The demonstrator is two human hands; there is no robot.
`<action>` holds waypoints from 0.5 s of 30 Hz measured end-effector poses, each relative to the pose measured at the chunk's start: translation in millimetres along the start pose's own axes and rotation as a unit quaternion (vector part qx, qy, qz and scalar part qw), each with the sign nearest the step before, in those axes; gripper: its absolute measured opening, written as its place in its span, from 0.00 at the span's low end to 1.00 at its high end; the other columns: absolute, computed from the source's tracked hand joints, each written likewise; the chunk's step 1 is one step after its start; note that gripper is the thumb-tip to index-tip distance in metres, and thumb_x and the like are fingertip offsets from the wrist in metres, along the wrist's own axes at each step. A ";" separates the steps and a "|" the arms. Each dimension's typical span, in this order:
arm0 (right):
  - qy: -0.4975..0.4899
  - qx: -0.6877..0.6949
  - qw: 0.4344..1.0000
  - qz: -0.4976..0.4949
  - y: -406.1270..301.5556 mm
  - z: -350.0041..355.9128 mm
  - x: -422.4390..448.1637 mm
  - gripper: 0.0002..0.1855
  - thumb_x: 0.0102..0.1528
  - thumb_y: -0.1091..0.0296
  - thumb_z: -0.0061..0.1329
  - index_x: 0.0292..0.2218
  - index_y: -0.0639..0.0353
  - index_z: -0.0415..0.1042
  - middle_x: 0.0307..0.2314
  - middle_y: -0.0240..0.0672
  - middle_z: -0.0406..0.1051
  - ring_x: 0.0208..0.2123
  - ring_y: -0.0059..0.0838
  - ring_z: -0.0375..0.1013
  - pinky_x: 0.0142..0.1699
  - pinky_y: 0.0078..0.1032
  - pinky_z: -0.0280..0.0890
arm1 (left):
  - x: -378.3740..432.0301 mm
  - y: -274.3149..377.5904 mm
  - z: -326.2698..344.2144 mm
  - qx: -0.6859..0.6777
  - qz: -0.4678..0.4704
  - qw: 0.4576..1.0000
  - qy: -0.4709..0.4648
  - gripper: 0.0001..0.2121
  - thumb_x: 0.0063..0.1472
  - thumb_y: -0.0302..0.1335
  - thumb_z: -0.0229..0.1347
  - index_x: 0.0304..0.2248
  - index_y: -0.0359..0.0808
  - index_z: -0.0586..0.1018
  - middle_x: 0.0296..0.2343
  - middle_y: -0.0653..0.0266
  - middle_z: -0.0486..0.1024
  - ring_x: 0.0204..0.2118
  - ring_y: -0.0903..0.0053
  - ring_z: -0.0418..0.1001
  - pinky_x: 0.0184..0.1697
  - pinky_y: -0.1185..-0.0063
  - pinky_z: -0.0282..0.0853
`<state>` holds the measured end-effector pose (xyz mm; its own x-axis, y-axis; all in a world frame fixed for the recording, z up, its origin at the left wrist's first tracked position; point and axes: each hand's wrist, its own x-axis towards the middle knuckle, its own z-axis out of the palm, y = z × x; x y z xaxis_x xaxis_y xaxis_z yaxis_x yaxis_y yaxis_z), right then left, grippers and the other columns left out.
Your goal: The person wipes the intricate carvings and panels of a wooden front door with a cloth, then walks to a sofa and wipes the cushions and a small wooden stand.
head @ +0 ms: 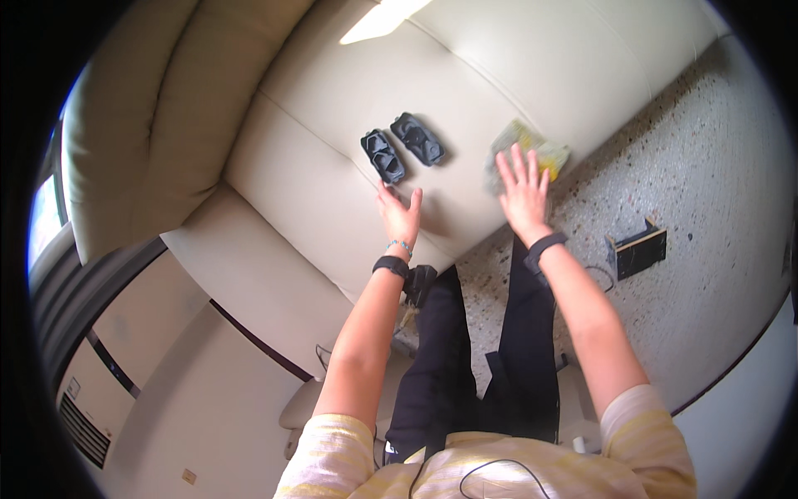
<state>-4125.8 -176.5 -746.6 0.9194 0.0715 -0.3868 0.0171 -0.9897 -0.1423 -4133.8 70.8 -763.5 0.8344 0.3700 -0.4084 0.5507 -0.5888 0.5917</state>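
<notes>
On the cream leather-look sofa seat (312, 181) lie two black plastic shells with moulded hollows, the left shell (383, 156) and the right shell (418, 140). They rest side by side, hollow sides up. My left hand (399, 215) is just below the left shell, thumb and fingers apart; a fingertip is close to its lower end, and whether it touches cannot be told. My right hand (525, 192) is spread over a grey and yellow cloth (520, 138) near the seat's edge. The cloth is partly hidden under that hand and somewhat blurred, and no grip on it shows.
A sofa backrest cushion (187, 118) rises at the left. Beyond the seat's right edge is a speckled floor (698, 168), where a small black stand-like object (641, 254) sits. A cable (601, 274) lies near it. A bright light patch (380, 22) falls on the sofa.
</notes>
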 end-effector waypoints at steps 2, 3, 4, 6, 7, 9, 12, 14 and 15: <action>-0.048 0.003 0.996 -0.080 8.8 -4.8 -15.3 0.49 0.45 0.59 0.58 0.62 0.36 0.44 0.63 0.29 0.35 0.64 0.40 0.36 0.63 0.52 0.40 | -15.4 12.5 13.9 0.022 -0.042 0.999 -0.006 0.40 0.52 0.38 0.59 0.57 0.28 0.52 0.52 0.43 0.58 0.53 0.55 0.60 0.56 0.69 0.57; -0.059 0.005 0.990 -0.129 15.7 -10.8 -20.7 0.48 0.46 0.59 0.57 0.62 0.36 0.44 0.63 0.27 0.36 0.64 0.39 0.36 0.63 0.50 0.40 | -23.3 17.5 20.7 0.038 -0.056 0.998 -0.004 0.39 0.53 0.38 0.59 0.57 0.27 0.53 0.53 0.42 0.56 0.56 0.54 0.57 0.58 0.69 0.55; -0.073 -0.021 0.983 -0.168 23.1 -18.0 -22.3 0.47 0.47 0.58 0.56 0.62 0.35 0.44 0.63 0.26 0.36 0.64 0.36 0.36 0.63 0.48 0.41 | -33.9 13.6 27.3 0.071 -0.048 0.996 -0.008 0.38 0.52 0.39 0.58 0.56 0.27 0.54 0.54 0.41 0.54 0.57 0.53 0.54 0.59 0.68 0.53; -0.098 -0.079 0.962 -0.243 45.5 -24.9 -8.7 0.45 0.48 0.54 0.54 0.61 0.32 0.44 0.63 0.23 0.36 0.64 0.32 0.37 0.63 0.44 0.43 | -53.4 4.4 47.6 0.141 -0.028 0.990 -0.013 0.38 0.51 0.39 0.59 0.56 0.27 0.56 0.56 0.39 0.50 0.59 0.50 0.50 0.61 0.67 0.49; -0.094 -0.081 0.958 -0.258 64.4 -25.6 -1.0 0.45 0.48 0.54 0.54 0.62 0.31 0.43 0.63 0.22 0.36 0.64 0.31 0.37 0.63 0.42 0.44 | -63.1 17.9 59.1 0.151 -0.052 0.986 -0.043 0.40 0.50 0.39 0.59 0.56 0.27 0.55 0.57 0.39 0.46 0.60 0.50 0.46 0.61 0.66 0.48; -0.054 -0.118 0.965 -0.229 96.9 -42.9 21.3 0.45 0.49 0.55 0.54 0.62 0.30 0.42 0.63 0.22 0.36 0.64 0.32 0.38 0.63 0.41 0.44 | -78.9 36.1 78.5 0.161 -0.070 0.983 -0.062 0.41 0.50 0.40 0.60 0.58 0.33 0.52 0.58 0.37 0.42 0.61 0.49 0.42 0.61 0.65 0.47; -0.006 -0.097 0.985 -0.139 154.4 -57.9 63.2 0.46 0.48 0.61 0.54 0.61 0.27 0.42 0.63 0.23 0.37 0.64 0.34 0.39 0.63 0.43 0.43 | -87.2 72.2 96.5 0.178 -0.053 0.978 -0.100 0.47 0.47 0.44 0.61 0.60 0.37 0.48 0.57 0.31 0.39 0.61 0.44 0.41 0.61 0.64 0.46; 0.024 -0.060 0.993 -0.096 189.2 -63.6 91.4 0.46 0.47 0.63 0.54 0.61 0.27 0.43 0.62 0.23 0.38 0.63 0.34 0.39 0.63 0.44 0.43 | -91.4 86.8 104.0 0.213 -0.078 0.964 -0.137 0.50 0.46 0.46 0.61 0.61 0.41 0.43 0.57 0.30 0.36 0.61 0.43 0.38 0.61 0.62 0.45; 0.035 -0.049 0.994 -0.086 202.5 -67.5 104.5 0.46 0.47 0.64 0.54 0.61 0.27 0.43 0.62 0.22 0.38 0.63 0.34 0.40 0.63 0.44 0.43 | -91.3 91.8 106.8 0.230 -0.091 0.956 -0.155 0.52 0.46 0.46 0.62 0.62 0.43 0.40 0.57 0.29 0.34 0.61 0.42 0.36 0.62 0.62 0.44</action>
<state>-3999.8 -377.9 -754.4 0.9243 0.2356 -0.3004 0.2120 -0.9711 -0.1094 -4161.8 -93.8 -746.1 0.6407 0.3076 -0.7034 0.5582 -0.8157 0.1517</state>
